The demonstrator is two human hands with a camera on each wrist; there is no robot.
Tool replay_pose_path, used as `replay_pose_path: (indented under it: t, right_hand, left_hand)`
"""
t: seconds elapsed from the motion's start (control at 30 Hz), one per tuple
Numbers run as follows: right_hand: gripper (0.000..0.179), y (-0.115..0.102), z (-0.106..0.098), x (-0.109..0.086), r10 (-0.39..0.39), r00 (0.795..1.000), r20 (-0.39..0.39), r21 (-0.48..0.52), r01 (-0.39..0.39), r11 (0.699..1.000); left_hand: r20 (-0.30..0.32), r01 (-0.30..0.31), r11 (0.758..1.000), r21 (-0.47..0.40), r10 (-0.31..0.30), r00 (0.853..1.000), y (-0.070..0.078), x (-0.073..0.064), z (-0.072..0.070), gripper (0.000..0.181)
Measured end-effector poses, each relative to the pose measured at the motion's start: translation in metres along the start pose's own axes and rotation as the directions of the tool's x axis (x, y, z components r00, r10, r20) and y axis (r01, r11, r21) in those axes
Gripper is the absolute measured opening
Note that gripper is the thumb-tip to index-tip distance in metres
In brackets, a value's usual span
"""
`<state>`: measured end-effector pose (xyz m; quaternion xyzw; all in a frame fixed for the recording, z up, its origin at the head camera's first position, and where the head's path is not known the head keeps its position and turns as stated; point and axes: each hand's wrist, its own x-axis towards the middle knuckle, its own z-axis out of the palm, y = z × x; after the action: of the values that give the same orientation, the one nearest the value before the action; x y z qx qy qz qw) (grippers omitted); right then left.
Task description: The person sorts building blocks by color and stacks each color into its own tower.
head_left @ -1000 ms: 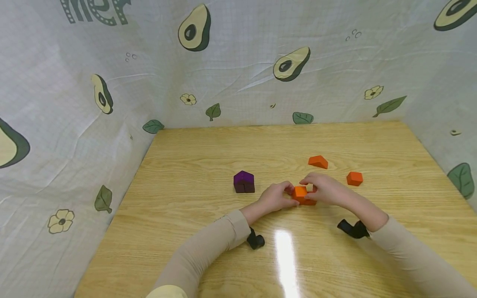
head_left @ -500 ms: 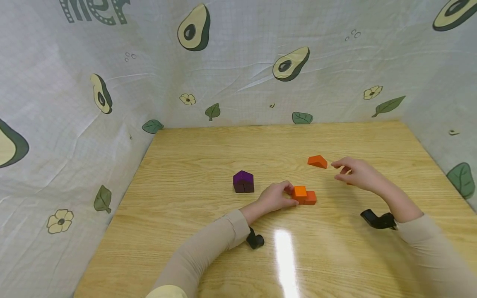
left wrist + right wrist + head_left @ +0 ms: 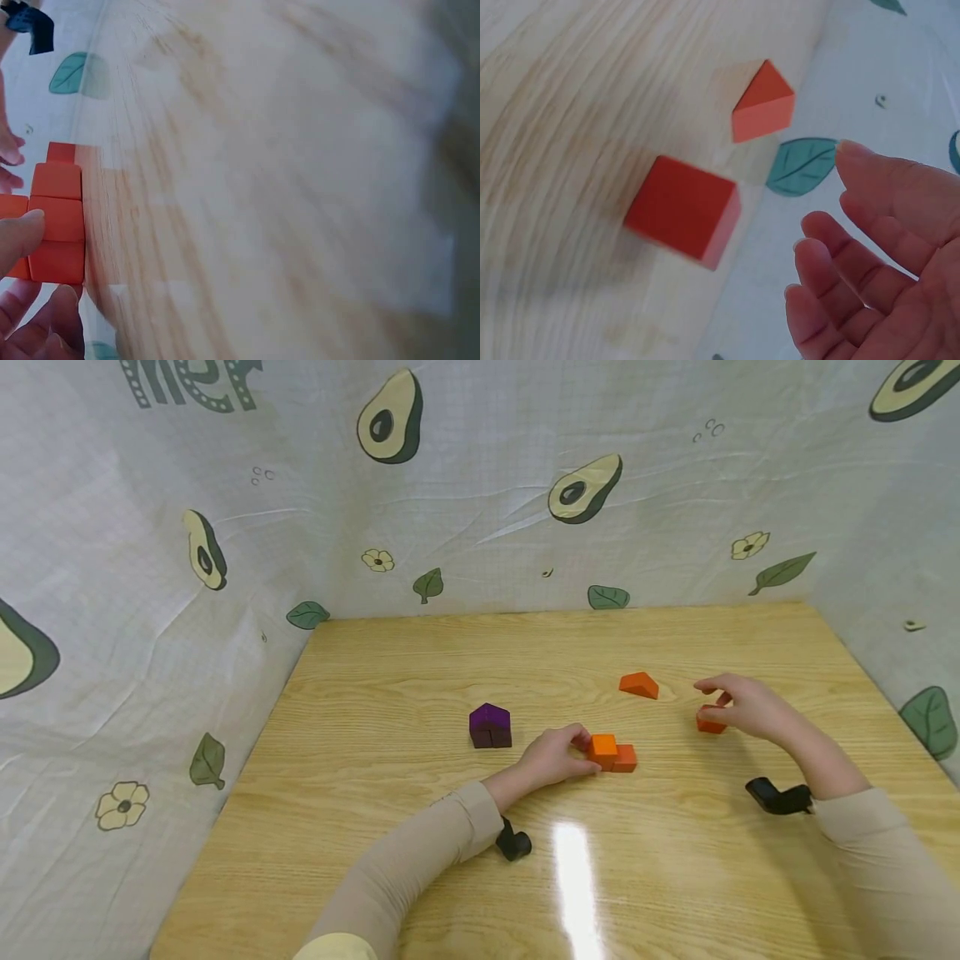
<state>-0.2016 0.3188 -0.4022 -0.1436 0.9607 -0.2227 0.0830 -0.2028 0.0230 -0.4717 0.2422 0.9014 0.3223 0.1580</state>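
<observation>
In the head view, my left hand grips the left side of a small stack of orange blocks, with a lower orange block against its right side. The left wrist view shows the thumb on the face of the blocks and other fingers curled at their far end. Over at the right, my right hand hovers at a red-orange cube, partly covering it in the head view. In the right wrist view, that cube lies apart from the loosely bent fingers, which hold nothing.
An orange triangular block lies behind the stack, left of the right hand. A house shape of purple blocks stands to the left of the left hand. An avocado-print cloth borders the wooden table at the back and sides.
My right hand has let go of the block stack and moved right, first beside the triangular block, then to the cube. The left hand has stayed at the stack.
</observation>
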Motion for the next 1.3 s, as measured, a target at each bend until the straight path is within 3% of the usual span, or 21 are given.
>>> replay_pose_path:
  t: [0.27,0.57,1.3]
  right_hand:
    - [0.052,0.022,0.004,0.000,0.048,0.998,0.049,-0.008,-0.048,0.999]
    - [0.055,0.044,0.014,-0.001,0.084,0.995,0.054,0.007,-0.084,0.996]
    - [0.055,0.046,0.017,-0.002,0.077,0.995,0.069,0.032,-0.079,0.996]
  left_hand:
    - [0.001,0.004,1.000,0.003,-0.004,1.000,0.001,0.000,0.000,0.036]
    - [0.006,0.006,1.000,-0.009,-0.006,1.000,0.002,-0.001,-0.002,0.036]
    - [0.005,0.007,1.000,0.003,-0.007,1.000,0.005,-0.003,-0.004,0.035]
